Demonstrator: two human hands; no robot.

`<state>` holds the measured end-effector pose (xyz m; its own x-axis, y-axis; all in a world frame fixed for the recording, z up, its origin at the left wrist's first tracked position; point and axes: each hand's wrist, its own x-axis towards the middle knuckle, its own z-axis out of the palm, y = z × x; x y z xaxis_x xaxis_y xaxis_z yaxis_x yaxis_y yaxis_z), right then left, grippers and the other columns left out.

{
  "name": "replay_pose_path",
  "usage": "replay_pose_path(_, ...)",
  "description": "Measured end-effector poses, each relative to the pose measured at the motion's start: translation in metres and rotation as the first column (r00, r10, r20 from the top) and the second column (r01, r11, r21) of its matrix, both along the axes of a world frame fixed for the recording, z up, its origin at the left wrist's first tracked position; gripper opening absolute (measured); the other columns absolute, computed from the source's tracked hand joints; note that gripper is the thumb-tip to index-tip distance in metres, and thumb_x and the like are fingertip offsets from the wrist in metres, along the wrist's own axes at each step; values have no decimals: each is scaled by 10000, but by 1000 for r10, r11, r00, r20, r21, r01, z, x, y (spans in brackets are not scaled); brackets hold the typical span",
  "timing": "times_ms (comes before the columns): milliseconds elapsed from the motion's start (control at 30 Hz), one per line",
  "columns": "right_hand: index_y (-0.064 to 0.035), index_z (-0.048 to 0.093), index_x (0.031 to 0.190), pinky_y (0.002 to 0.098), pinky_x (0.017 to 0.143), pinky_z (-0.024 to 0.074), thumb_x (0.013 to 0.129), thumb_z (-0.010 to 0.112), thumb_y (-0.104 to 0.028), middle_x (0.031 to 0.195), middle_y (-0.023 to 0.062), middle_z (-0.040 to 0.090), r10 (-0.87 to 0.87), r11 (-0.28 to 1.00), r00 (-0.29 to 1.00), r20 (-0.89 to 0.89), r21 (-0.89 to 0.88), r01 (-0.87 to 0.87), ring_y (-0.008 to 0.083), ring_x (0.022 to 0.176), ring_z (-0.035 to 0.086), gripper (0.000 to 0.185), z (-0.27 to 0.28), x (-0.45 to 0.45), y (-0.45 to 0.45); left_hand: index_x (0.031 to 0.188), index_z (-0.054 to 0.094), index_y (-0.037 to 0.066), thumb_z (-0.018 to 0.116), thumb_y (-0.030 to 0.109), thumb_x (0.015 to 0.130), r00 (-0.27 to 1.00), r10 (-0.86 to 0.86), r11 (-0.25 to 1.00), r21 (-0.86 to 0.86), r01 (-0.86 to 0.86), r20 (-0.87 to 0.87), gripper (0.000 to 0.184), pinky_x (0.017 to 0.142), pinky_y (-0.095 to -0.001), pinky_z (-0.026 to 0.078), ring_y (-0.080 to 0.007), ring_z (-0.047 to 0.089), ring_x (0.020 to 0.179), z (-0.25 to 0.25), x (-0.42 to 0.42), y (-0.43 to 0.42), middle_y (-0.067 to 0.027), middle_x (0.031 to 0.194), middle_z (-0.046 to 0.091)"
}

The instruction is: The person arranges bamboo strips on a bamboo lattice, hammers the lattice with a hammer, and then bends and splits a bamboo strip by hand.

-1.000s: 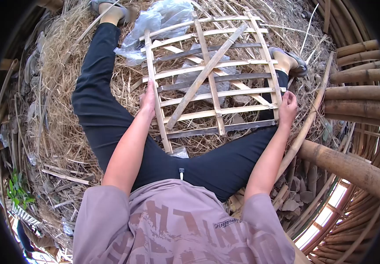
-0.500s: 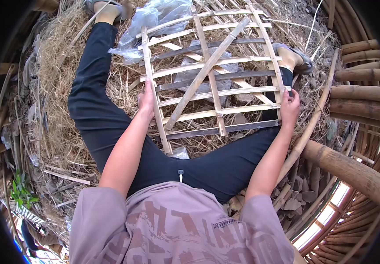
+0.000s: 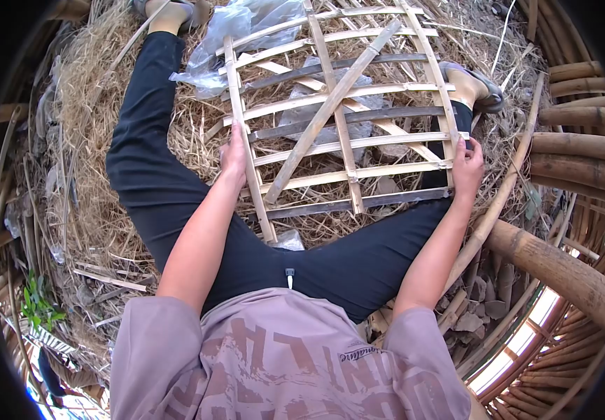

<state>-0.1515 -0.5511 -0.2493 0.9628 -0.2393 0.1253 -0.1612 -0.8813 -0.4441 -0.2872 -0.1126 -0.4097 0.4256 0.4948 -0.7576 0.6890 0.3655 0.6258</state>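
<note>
A bamboo lattice panel (image 3: 345,142) of pale and dark split slats lies across the space between my legs. A diagonal strip (image 3: 330,105) runs over its crosswise slats. My left hand (image 3: 233,155) is closed around the panel's left side strip, with the thumb along its edge. At the right side, my right hand (image 3: 468,168) pinches the projecting end of a slat beside the right side strip. Parts of the fingers on both hands are hidden by the bamboo or turned away.
Dry straw (image 3: 82,161) covers the ground beneath the panel. A clear plastic sheet (image 3: 222,52) lies at the upper left, and a flat grey stone (image 3: 316,115) shows through the slats. Thick bamboo poles (image 3: 554,262) stand at the right, with stone pieces (image 3: 474,318) nearby.
My right hand has shifted slightly right and down along the panel's right edge. The panel's right side sits a little farther right; my left hand is nearly unmoved.
</note>
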Motion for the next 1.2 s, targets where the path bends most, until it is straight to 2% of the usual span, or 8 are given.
replay_pose_path(733, -42, 605, 1141, 424, 715, 507, 909, 609, -371, 817, 168, 693, 8, 1000, 1000, 4, 6, -8, 327, 787, 679, 402, -2, 1, -2, 1158, 605, -99, 424, 746, 850, 999, -27, 1000, 10, 28, -24, 917, 942, -377, 435, -289, 573, 1078, -3, 0, 1, -250, 1173, 595)
replay_pose_path(1200, -41, 604, 1139, 417, 704, 507, 910, 609, -357, 814, 172, 691, 8, 1000, 1000, -1, 3, -8, 320, 766, 679, 391, -2, 1, -1, 1163, 576, -138, 430, 763, 835, 1000, -28, 1000, 8, 28, -9, 970, 950, -379, 430, -299, 567, 1097, -12, -1, 4, -275, 1178, 583)
